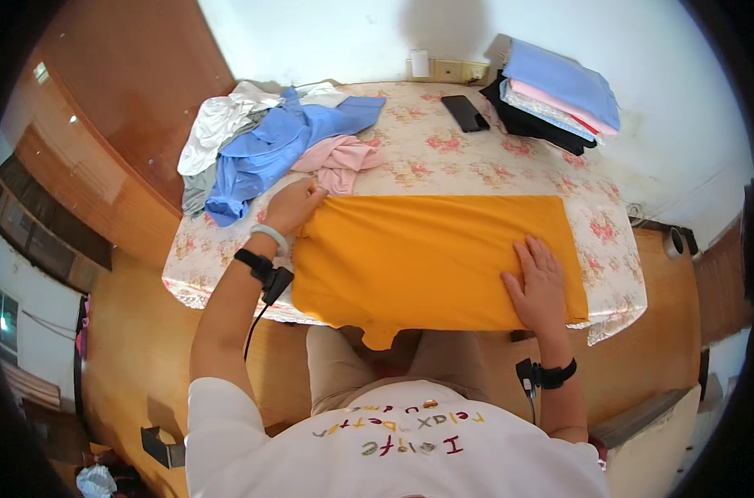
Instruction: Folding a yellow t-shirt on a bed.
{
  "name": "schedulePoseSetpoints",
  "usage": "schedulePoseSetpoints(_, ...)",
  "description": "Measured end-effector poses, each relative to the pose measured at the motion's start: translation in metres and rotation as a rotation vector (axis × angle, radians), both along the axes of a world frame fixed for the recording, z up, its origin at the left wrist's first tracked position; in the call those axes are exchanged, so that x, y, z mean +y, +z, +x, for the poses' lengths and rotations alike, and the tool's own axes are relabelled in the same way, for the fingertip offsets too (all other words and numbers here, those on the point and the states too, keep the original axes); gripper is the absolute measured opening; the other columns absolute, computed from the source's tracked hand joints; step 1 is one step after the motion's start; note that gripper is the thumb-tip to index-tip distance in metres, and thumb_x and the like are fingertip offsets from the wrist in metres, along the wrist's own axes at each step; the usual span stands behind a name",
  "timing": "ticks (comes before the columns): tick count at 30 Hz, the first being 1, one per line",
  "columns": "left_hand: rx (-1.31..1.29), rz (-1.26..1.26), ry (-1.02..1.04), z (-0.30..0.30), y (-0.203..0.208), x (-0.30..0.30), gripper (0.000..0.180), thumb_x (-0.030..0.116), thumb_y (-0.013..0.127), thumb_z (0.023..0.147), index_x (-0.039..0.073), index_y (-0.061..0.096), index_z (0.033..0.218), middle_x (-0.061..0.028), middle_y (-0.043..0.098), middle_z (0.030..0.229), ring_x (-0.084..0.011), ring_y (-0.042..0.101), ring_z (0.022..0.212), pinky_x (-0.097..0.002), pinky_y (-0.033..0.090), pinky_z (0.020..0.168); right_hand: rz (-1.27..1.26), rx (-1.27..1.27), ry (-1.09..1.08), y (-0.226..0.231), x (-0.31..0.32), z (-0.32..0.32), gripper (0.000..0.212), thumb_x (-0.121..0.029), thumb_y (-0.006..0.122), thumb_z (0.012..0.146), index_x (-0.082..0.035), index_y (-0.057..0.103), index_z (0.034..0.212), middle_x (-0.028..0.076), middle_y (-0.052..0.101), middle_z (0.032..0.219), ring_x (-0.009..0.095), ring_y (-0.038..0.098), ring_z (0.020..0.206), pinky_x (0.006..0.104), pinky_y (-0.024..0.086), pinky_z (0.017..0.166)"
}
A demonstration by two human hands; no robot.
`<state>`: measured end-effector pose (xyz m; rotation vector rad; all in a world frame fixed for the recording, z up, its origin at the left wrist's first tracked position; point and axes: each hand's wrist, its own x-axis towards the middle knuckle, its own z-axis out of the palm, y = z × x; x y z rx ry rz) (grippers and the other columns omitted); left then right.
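Note:
A mustard-yellow garment [418, 257], probably a shirt, lies spread in a long, nearly rectangular shape along the table's near side. Part of its near edge, with a small rounded flap, hangs over the table edge above my lap. My left hand [296, 204] is at its far left corner, fingers closed on the cloth there. On the right part of the garment my right hand [539, 280] rests flat, palm down, with the fingers stretched out. Some light creases run across the cloth.
A flowered tablecloth [443, 170] covers the table. Loose clothes in blue [269, 141], white [219, 124] and pink [341, 158] are heaped at the far left. A black phone [465, 114] lies near the wall, beside a stack of folded clothes [560, 87] at the far right.

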<state>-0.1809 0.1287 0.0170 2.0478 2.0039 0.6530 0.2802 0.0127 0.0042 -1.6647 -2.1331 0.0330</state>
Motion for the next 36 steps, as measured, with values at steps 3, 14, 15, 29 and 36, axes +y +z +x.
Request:
schedulePoseSetpoints(3,-0.063,-0.136,-0.066,-0.006,0.006,0.006,0.040,0.041,0.069,0.086,0.002,0.063,0.081,-0.0084,0.063,0.074,-0.0211,0.059,0.069,-0.0348,0.045,0.064,0.025,-0.037,0.023,-0.003,0.002,0.006,0.056,-0.036,0.060,0.091,-0.005,0.051,0.137,0.018,0.046,0.145,0.033,0.038,0.137,0.0464,0.025,0.116)
schedulePoseSetpoints(14,-0.271,-0.203,-0.077,-0.006,0.010,0.000,0.030,0.026,0.078,0.079,0.000,0.064,0.085,-0.0026,0.062,0.076,-0.0127,0.056,0.070,-0.0268,0.044,0.062,-0.051,-0.044,0.175,0.037,0.130,0.077,0.030,-0.018,0.058,0.091,-0.002,0.063,0.115,0.019,0.063,0.114,0.036,0.058,0.110,0.0429,0.046,0.096)
schedulePoseSetpoints(15,-0.250,-0.211,-0.104,-0.005,0.007,0.002,0.030,0.027,0.078,0.079,0.000,0.065,0.086,-0.0026,0.061,0.076,-0.0124,0.056,0.070,-0.0268,0.044,0.062,-0.050,-0.045,0.179,0.028,0.144,0.084,0.030,-0.018,0.058,0.091,-0.002,0.063,0.115,0.019,0.063,0.114,0.036,0.058,0.110,0.0429,0.046,0.096)
schedulePoseSetpoints(29,-0.325,0.040,-0.163,-0.011,0.012,0.016,0.021,0.019,0.068,0.088,0.000,0.062,0.094,-0.0116,0.063,0.081,-0.0203,0.058,0.074,-0.0324,0.046,0.068,-0.259,0.223,-0.111,0.045,0.160,0.096,0.017,-0.018,0.063,0.086,-0.001,0.060,0.086,0.018,0.065,0.085,0.036,0.063,0.083,0.0430,0.049,0.072)
schedulePoseSetpoints(36,-0.144,0.152,-0.035,-0.005,0.002,0.028,0.018,0.019,0.064,0.091,0.002,0.065,0.096,-0.0115,0.065,0.081,-0.0231,0.062,0.075,-0.0332,0.048,0.068,-0.016,0.160,-0.140,0.019,0.171,0.116,0.017,-0.017,0.061,0.087,0.001,0.059,0.085,0.020,0.064,0.081,0.037,0.062,0.081,0.0451,0.049,0.072)
